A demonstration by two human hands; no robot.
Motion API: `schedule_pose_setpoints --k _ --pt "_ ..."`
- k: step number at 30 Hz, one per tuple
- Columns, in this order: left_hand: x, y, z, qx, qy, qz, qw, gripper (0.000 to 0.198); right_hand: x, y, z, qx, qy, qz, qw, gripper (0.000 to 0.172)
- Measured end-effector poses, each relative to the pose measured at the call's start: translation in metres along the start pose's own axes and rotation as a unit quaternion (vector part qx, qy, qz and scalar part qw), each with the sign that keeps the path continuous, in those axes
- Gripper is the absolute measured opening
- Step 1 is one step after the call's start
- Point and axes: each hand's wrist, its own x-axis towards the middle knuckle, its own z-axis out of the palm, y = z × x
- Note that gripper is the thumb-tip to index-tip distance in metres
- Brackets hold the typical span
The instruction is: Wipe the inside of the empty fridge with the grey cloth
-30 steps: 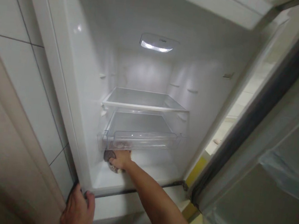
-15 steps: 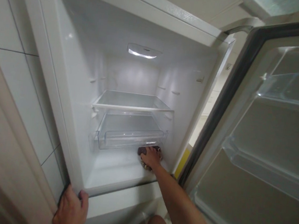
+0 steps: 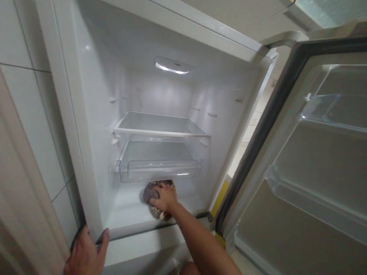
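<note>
A dark patterned cloth [image 3: 151, 191] lies bunched on the bottom of the open refrigerator [image 3: 127, 212]. My right hand [image 3: 166, 197] presses down on it, fingers closed over the fabric, below the front of the clear drawer [image 3: 160, 172]. My palm hides part of the cloth. At the lower left, my left hand [image 3: 87, 253] grips the refrigerator's front left edge, its thumb on the near side and the other fingers round the outside.
A glass shelf [image 3: 163, 125] sits above the drawer, under a lit lamp [image 3: 172, 67]. The open door [image 3: 329, 169] with clear racks stands to the right. A tiled wall [image 3: 27, 109] and a pale pleated curtain-like surface [image 3: 8, 172] are close on the left.
My right hand has slid the cloth leftward and slightly nearer across the refrigerator floor. My left hand stays at the edge. The view has shifted a little.
</note>
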Motion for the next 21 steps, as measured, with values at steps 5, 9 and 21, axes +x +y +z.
schedule_pose_setpoints --k 5,9,21 --pt "-0.001 0.004 0.003 0.045 0.021 0.003 0.999 0.085 0.009 0.056 -0.032 -0.039 0.057 0.201 0.977 0.052" --pt "-0.002 0.004 0.003 0.050 0.026 0.003 0.998 0.081 0.031 0.007 -0.014 -0.027 0.040 0.164 0.985 0.056" --pt "-0.003 0.000 0.004 0.034 0.022 0.007 0.999 0.079 0.023 0.006 0.003 0.007 -0.006 -0.020 1.000 0.064"
